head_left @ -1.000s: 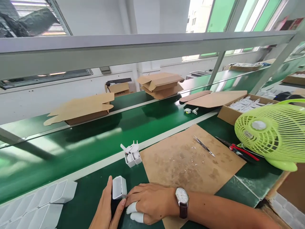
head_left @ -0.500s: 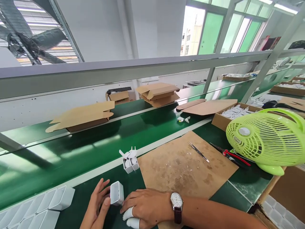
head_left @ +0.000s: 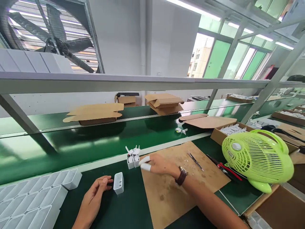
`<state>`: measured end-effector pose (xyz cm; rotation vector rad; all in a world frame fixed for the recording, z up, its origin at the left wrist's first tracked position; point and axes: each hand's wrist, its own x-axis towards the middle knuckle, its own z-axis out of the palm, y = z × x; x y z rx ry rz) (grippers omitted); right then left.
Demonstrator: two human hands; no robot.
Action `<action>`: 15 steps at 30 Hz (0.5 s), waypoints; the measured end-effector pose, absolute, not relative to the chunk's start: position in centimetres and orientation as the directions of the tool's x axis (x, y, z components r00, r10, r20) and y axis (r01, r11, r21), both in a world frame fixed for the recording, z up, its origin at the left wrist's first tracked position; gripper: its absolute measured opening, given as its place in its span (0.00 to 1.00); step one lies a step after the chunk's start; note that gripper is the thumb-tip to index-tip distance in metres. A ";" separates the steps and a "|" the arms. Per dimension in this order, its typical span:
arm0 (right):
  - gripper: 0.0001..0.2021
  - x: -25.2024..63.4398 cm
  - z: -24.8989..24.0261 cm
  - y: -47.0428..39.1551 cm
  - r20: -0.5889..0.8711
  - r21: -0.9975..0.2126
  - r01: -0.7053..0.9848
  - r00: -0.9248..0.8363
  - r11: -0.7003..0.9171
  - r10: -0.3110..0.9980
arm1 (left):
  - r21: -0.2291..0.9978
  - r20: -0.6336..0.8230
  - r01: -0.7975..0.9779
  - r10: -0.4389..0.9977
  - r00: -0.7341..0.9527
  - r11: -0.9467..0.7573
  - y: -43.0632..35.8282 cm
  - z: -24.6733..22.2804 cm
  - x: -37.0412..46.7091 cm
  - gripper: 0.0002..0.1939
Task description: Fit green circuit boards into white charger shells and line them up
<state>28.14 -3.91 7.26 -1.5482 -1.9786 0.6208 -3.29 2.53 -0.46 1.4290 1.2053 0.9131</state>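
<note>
a glossy green workbench [head_left: 124, 210] is running beside a conveyor belt [head_left: 95, 140] under a grey frame, with a big wall fan [head_left: 47, 38] behind. a stained cardboard sheet [head_left: 181, 187] is lying flat, a ribbed lime desk fan [head_left: 257, 159] beside it. the white boxy charger [head_left: 118, 183] is standing just beside the left hand [head_left: 94, 197], which is lying loosely open, empty. the right hand [head_left: 158, 164], 2 fingertips capped white, is reaching open toward the small white plug parts [head_left: 132, 157].

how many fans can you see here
2: a small green desk fan on the bench at the right, and a big wall fan at the top left, partly cut off.
</note>
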 end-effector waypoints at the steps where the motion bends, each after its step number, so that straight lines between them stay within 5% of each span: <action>1: 0.11 29.8 7.2 -3.2 0.150 -0.610 0.773 -0.100 0.172 0.984 | 0.974 -0.060 0.226 0.975 0.212 0.011 2.5 -0.4 -3.3 0.41; 9: 0.24 43.3 5.4 0.4 0.232 -0.391 0.884 0.365 -0.257 0.902 | 0.965 -0.088 0.262 0.965 0.246 0.021 2.8 -0.7 -2.7 0.43; 15: 0.26 47.0 6.0 2.3 0.226 -0.376 0.818 0.538 -0.437 0.812 | 0.969 -0.094 0.244 0.966 0.242 0.033 2.5 -0.7 -2.2 0.43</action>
